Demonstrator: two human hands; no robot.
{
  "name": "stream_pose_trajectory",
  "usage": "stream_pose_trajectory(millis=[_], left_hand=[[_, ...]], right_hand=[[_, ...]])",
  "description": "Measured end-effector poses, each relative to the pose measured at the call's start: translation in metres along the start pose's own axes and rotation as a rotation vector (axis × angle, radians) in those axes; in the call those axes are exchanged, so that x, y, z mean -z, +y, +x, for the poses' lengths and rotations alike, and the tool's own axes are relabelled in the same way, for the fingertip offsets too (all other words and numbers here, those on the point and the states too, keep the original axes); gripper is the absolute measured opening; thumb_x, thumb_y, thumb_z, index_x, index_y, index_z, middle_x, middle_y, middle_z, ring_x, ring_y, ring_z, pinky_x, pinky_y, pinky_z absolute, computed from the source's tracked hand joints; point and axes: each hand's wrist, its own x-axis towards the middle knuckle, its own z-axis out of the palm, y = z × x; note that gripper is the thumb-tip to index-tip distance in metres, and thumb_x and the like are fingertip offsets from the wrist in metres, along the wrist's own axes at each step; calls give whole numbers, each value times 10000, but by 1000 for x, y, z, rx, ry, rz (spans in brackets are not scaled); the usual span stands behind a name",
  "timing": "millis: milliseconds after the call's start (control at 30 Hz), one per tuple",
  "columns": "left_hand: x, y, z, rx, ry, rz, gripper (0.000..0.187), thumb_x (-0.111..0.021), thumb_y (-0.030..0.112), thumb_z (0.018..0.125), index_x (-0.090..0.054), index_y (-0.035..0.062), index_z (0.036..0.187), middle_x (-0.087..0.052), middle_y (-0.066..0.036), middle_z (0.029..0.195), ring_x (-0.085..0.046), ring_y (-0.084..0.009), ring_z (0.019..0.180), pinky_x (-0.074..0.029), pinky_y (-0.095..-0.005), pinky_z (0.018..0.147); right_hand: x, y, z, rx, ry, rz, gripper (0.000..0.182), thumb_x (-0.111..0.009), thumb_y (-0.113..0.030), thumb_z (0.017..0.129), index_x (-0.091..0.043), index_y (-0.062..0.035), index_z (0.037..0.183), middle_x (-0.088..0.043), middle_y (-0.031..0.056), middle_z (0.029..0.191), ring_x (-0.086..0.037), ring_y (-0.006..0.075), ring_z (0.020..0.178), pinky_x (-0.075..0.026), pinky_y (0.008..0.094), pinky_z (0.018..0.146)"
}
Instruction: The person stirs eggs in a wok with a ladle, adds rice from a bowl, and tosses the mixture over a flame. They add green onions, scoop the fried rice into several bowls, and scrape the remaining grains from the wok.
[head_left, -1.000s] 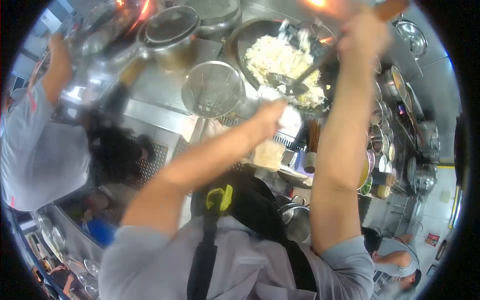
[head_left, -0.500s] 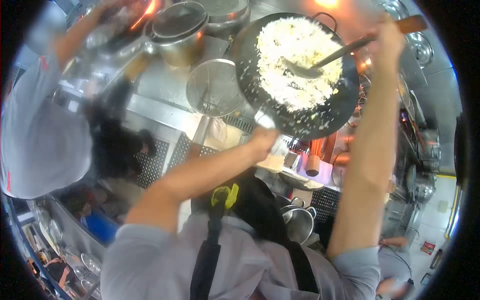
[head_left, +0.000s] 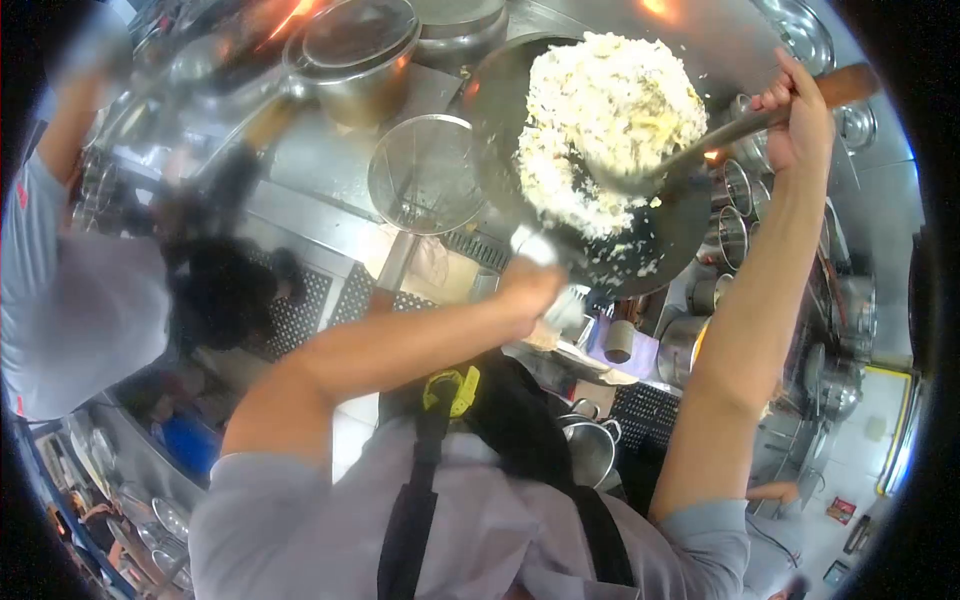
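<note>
A large dark wok (head_left: 685,225) is in front of me, tilted over the stove. Fried rice (head_left: 615,105) with pale yellow bits is heaped toward its far side, a few grains loose above the rim. My left hand (head_left: 530,290) is closed round the wok's near handle, with a white cloth (head_left: 535,245) at the grip. In my right hand (head_left: 802,120) is the shaft of a metal ladle (head_left: 715,143) with a wooden end; some fingers are raised off it. The ladle's bowl dips into the rice and is partly hidden by it.
Left of the wok rests a round mesh strainer (head_left: 425,175). Behind it stand lidded metal pots (head_left: 350,85). A co-worker (head_left: 100,300) is at the left, near a flame. Pots (head_left: 590,450) sit below the counter, and metal bowls (head_left: 800,35) lie at far right.
The rice has shifted up and bunched toward the far side of the wok. The ladle's bowl has sunk into it. My right hand has moved slightly right and down, its fingers loosened.
</note>
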Motion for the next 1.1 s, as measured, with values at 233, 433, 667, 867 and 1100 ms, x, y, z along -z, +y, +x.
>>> stream_pose_trajectory(millis=[233,433,667,867,1100], left_hand=[[-37,29,95,-36,-59,-219,204,-547,76,811,-585,-108,892,-641,-181,782,-657,-296,638,-563,-418,537],[-39,5,126,-101,24,-72,351,-587,154,731,-609,-169,865,-653,-268,876,-657,-295,760,-493,-412,669],[-35,4,130,-187,98,23,361,-592,174,724,-618,-162,853,-660,-255,830,-655,-288,742,-488,-407,662],[-34,26,104,-167,115,66,348,-594,170,716,-614,-165,807,-651,-246,777,-640,-269,693,-488,-406,633],[-31,10,130,-60,-45,-101,317,-579,144,731,-614,-163,799,-651,-217,771,-648,-262,691,-491,-380,597]], right_hand=[[-13,-57,-11,467,75,-143,167,-569,-203,873,-565,-46,818,-474,-10,606,-446,122,499,-365,266,472],[-22,60,18,291,-7,-174,150,-569,-179,864,-546,-64,771,-479,-3,623,-443,127,500,-361,288,466],[-19,13,102,313,-88,-98,149,-573,-149,863,-535,-73,740,-500,15,673,-459,132,535,-372,312,475],[-103,64,43,231,37,-337,222,-591,-215,828,-517,-87,662,-457,-8,563,-422,117,439,-329,295,412],[-79,99,53,235,25,-253,178,-630,-186,822,-533,-71,728,-452,5,537,-408,126,401,-374,281,404]])
